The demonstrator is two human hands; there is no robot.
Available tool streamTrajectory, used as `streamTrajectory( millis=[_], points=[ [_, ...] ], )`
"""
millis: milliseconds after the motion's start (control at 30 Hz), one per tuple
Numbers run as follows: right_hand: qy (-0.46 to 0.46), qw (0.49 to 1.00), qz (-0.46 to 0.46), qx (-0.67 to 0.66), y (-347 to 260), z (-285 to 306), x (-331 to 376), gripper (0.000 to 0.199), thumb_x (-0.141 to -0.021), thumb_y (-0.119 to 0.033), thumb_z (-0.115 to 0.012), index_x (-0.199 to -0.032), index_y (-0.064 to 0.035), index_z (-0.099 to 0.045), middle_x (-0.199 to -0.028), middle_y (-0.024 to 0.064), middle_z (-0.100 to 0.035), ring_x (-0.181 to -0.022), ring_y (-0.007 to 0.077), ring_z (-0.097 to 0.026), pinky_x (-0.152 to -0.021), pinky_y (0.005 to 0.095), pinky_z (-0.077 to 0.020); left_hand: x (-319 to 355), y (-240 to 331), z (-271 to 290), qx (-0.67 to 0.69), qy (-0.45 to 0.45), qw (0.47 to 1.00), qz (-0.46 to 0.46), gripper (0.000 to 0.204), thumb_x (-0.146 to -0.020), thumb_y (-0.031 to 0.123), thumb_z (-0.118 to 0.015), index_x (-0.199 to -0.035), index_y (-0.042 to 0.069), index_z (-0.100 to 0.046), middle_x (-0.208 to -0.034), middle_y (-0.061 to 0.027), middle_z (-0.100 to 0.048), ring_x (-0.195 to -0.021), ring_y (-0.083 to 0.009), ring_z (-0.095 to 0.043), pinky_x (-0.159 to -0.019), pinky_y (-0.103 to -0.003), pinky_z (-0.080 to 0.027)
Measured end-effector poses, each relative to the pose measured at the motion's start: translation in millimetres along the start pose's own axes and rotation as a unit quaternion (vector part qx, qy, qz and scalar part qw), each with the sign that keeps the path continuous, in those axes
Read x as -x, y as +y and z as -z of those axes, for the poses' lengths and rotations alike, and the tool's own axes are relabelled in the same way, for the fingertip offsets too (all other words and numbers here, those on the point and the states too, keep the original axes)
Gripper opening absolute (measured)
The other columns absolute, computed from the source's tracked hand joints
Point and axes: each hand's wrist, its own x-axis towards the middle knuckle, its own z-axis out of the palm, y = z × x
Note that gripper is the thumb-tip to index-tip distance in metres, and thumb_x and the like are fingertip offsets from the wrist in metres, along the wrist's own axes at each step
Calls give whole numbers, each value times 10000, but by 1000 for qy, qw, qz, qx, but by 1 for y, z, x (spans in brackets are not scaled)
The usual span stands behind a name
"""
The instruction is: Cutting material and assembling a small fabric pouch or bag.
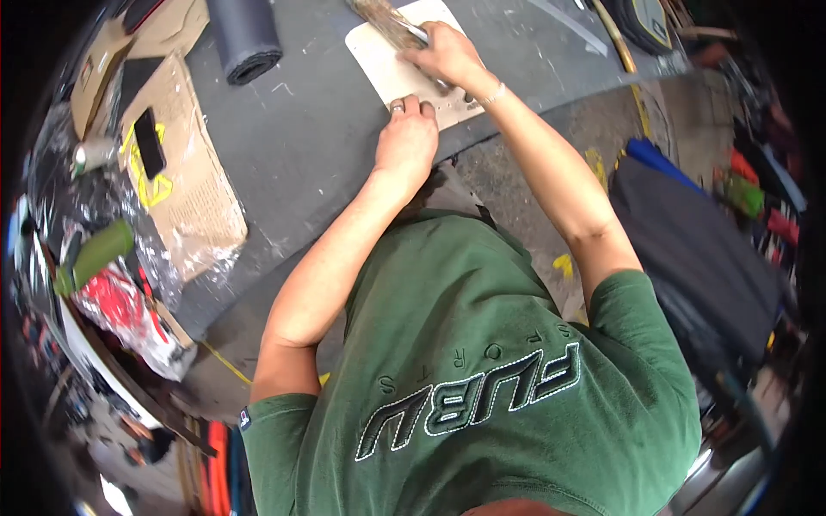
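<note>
A cream-coloured flat panel (379,64) with rounded corners and small holes near its close edge lies on the dark grey worktable. My right hand (449,58) is closed round a wide brush, whose pale brown bristles (385,19) reach to the far left over the panel; motion blurs them a little. A shiny metal band shows beside my fingers. At the panel's near left corner my left hand (408,142) has its fingers bent over the edge, gripping it. The left thumb is hidden.
A dark roll (245,43) lies on the worktable (314,129) at the far left. Left of it are flattened cardboard (194,172) with a black phone (150,142), clear plastic wrap and a green cylinder (96,255). A wooden stick (613,34) lies far right; dark cloth (688,232) is beside me.
</note>
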Motion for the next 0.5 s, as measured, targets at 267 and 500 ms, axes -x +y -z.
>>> streamTrajectory(
  millis=[267, 500],
  points=[
    [-55, 965, 251, 55, 31, 27, 9, 449, -792, -279, -780, -1201, -113, -702, -1159, 50, -671, -1133, 294, -598, -1016, 427, -462, -2, 15, 4, -13, 34, 999, 16, 210, -887, 33, -568, -1083, -35, -599, -1189, -185, -580, -1175, -334, -594, -877, -412, -594],
    [-145, 900, 403, 81, 19, 21, -1, 430, -783, -222, -784, -1201, -152, -712, -1171, 34, -673, -1158, 273, -591, -1025, 429, -449, 0, 25, -11, -72, 16, 994, 79, 331, -881, 25, -580, -1198, -73, -577, -1208, -191, -585, -1174, -334, -615, -820, -392, -623]
  ],
)
